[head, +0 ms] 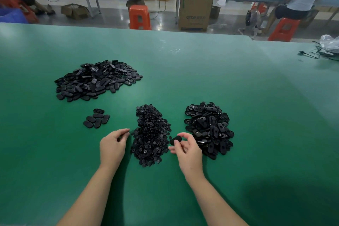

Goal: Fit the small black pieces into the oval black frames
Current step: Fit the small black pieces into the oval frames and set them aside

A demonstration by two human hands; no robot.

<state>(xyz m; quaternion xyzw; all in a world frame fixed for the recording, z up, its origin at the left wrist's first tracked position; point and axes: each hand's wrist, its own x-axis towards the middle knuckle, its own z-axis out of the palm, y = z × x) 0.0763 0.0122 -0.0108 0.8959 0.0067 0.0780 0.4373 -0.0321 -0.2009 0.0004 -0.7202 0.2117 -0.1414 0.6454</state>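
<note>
A heap of small round black pieces (pixel 150 134) lies in the middle of the green table (pixel 201 71). To its right sits a pile of oval black frames (pixel 209 128). My right hand (pixel 187 149) pinches one oval frame (pixel 175 140) between thumb and fingers, just right of the small-piece heap. My left hand (pixel 113 145) hovers at the heap's left edge with fingers curled, its fingertips pinched on something small and dark that I cannot make out.
A large pile of oval parts (pixel 95 80) lies at the far left, with several ovals (pixel 97 118) set apart in front of it. Cables and a plastic bag (pixel 328 47) sit at the table's right edge. Stools, boxes and a seated person are beyond.
</note>
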